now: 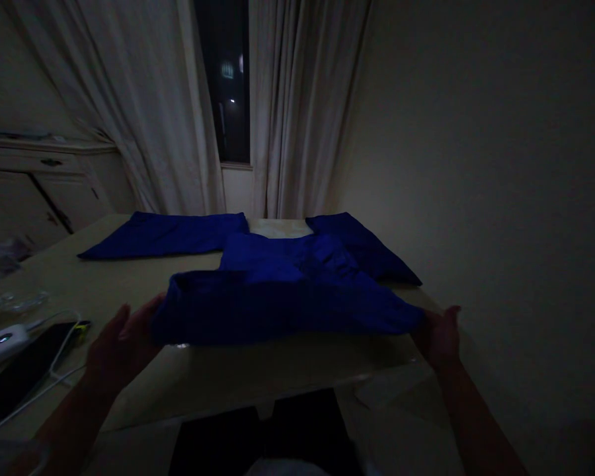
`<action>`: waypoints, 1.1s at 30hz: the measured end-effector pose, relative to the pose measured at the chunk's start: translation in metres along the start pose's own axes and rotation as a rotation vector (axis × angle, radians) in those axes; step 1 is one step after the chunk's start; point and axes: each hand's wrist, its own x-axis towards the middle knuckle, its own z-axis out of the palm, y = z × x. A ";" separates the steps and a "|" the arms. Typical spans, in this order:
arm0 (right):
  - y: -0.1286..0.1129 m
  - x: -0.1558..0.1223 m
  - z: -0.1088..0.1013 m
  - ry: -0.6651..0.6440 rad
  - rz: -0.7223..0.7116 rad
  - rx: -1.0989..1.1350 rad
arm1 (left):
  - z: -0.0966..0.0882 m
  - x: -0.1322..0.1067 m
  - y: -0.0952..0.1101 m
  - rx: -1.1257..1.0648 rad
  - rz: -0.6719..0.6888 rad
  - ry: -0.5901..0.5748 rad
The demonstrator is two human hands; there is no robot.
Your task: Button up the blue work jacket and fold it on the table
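A dark blue long-sleeved garment (297,307) lies across the table, its two sleeve-like parts spread toward the far left and far right. The near part is lifted and folded back over itself, with its lower edge raised off the tabletop. My left hand (126,340) holds the left end of this fold, its fingertips partly hidden by the cloth. At the right end, my right hand (439,334) grips the fabric with the fingers behind or under it and the thumb sticking out.
The pale table (143,390) meets a wall on the right. A white device (4,344) with a cable and a dark flat object (24,370) lie at left. Clear plastic (20,301) sits behind them. Curtains (297,106), a window and a cabinet (54,178) stand beyond. The room is dim.
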 end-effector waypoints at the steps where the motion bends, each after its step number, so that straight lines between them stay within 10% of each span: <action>1: 0.005 -0.008 -0.016 -0.012 0.047 0.003 | -0.011 -0.011 -0.005 -0.065 -0.068 -0.094; 6: 0.006 -0.008 -0.025 0.170 0.028 -0.128 | -0.008 -0.019 0.000 0.013 -0.186 -0.436; 13: -0.032 0.047 0.120 -0.143 -0.264 -0.697 | 0.086 -0.014 0.017 0.575 0.410 -0.353; 19: -0.031 0.114 0.190 -0.022 0.135 -1.082 | 0.122 -0.028 -0.011 0.837 0.455 -0.383; 25: -0.053 0.157 0.220 -0.112 0.072 -0.999 | 0.119 -0.032 -0.006 0.811 0.439 -0.366; 33: -0.123 0.192 0.374 -0.628 -0.441 -0.249 | 0.116 -0.037 0.011 0.757 0.382 -0.400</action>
